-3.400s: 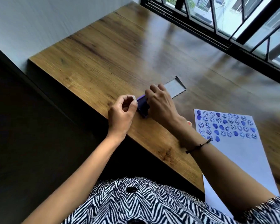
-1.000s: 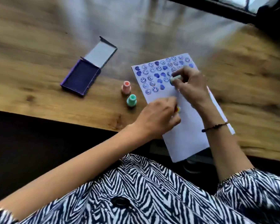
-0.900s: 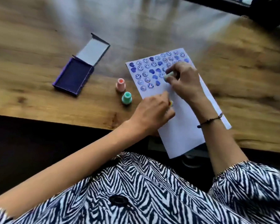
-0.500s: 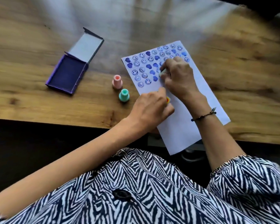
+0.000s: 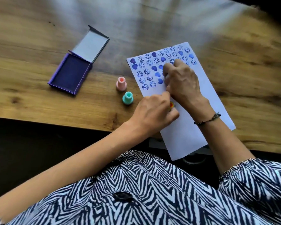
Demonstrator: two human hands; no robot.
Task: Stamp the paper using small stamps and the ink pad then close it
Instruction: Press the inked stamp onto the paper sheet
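Note:
A white paper with rows of blue smiley and heart prints lies on the wooden table, its near end hanging over the edge. My right hand is closed on a small stamp pressed down on the paper's printed area; the stamp is almost wholly hidden. My left hand rests on the paper's left edge, closed on a small stamp with a yellow-and-red top. The purple ink pad lies open at the left, lid folded back.
A pink stamp and a teal stamp stand upright between the ink pad and the paper. The table's near edge runs just below my left hand. A bracelet circles my right wrist.
Seconds ago both hands were at the ink pad. Since then they have come over to the paper, and my right hand has pressed its stamp down and shifted slightly along the printed rows.

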